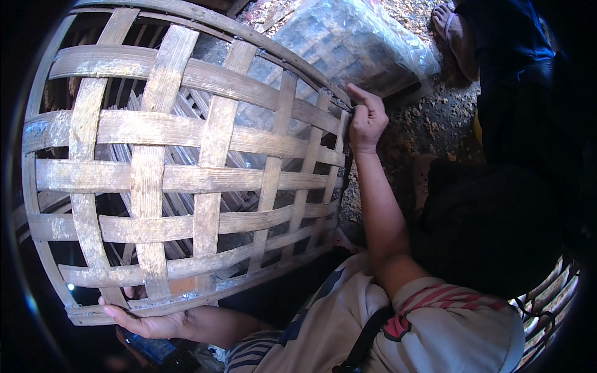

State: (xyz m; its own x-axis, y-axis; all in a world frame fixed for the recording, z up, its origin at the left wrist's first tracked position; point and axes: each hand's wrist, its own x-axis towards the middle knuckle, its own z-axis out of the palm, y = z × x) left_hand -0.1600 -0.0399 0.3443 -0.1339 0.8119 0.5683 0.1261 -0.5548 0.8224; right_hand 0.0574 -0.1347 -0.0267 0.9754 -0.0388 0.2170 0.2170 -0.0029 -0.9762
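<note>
A large woven bamboo lattice panel (211, 177) fills the left and middle of the head view. Its flat strips cross over and under inside a thin wooden frame, with pale dusty patches on them. Gripping the bottom rail near the lower left corner is my left hand (146, 322), its thumb in front and other fingers partly hidden behind the strips. My right hand (368, 119) is closed at the upper right edge of the frame, fingers curled against it. What lies between those fingers is partly hidden.
Crumpled clear plastic sheeting (348, 46) lies beyond the panel, over a grid-like shape. Thin wooden slats (186, 105) show through the gaps. Gritty ground (444, 121) is at right, near a sandaled foot (460, 43) and dark blue trousers (516, 37). More slats (553, 298) stand lower right.
</note>
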